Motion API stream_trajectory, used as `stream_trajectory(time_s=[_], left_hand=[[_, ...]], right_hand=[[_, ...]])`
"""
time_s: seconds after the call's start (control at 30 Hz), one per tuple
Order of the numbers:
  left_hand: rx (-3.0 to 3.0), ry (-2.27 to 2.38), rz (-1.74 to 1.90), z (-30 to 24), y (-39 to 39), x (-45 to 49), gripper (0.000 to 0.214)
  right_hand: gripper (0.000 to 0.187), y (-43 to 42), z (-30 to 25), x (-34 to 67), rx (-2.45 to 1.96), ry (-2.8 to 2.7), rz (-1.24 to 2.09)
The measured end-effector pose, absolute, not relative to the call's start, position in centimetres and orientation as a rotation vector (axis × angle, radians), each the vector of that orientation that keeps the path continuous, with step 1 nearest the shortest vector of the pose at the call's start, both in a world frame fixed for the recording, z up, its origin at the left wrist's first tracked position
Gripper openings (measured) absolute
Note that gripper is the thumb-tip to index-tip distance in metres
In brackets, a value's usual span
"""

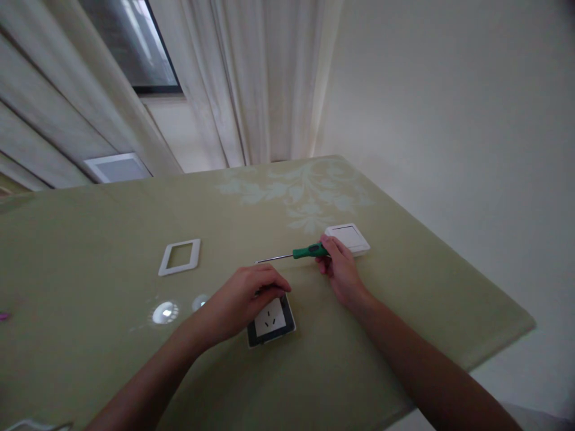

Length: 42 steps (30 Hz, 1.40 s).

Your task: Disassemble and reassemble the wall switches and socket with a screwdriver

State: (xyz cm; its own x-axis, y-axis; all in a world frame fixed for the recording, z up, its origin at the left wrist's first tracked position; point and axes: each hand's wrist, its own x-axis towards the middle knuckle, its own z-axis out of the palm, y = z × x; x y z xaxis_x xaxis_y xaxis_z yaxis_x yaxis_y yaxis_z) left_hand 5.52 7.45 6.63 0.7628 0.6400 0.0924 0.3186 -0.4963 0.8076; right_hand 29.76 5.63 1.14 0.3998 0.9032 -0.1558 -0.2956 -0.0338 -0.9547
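Note:
My left hand [245, 298] rests with curled fingers on the top edge of a white wall socket [270, 320] with its dark backing frame exposed, lying flat on the table. My right hand [339, 269] grips the green handle of a screwdriver [309, 251], whose thin metal shaft points left just above the tabletop. Right behind that hand lies a white wall switch [349, 237]. A loose white cover frame [180, 257] lies to the left of both hands.
The table [112, 353] is glossy olive green with a pale floral print at the far side; its right edge runs close to a plain wall. Curtains and a dark window stand behind it. A small pink item [3, 315] sits at the far left edge.

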Motion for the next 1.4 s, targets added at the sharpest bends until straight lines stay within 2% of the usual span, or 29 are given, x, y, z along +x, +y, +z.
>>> stream_trajectory(time_s=[1.1, 1.27, 1.33, 1.37, 1.4], left_hand=[[2.498, 0.839, 0.129, 7.1, 5.7, 6.6, 0.018], [2.602, 0.796, 0.16, 7.1, 5.3, 6.7, 0.021], [2.616, 0.811, 0.256, 6.5, 4.7, 6.4, 0.016], [2.616, 0.839, 0.318, 6.1, 4.4, 6.2, 0.018], [2.615, 0.869, 0.374, 5.6, 4.0, 5.8, 0.031]], right_hand=[[0.056, 5.8, 1.0, 29.8, -1.235, -0.681, 1.047], [0.053, 5.6, 1.6, 30.0, -1.226, -0.758, 0.968], [0.05, 5.5, 2.2, 30.3, -1.212, -0.786, 0.89], [0.049, 5.4, 2.6, 30.4, -1.203, -0.795, 0.831], [0.047, 5.3, 3.0, 30.6, -1.191, -0.808, 0.755]])
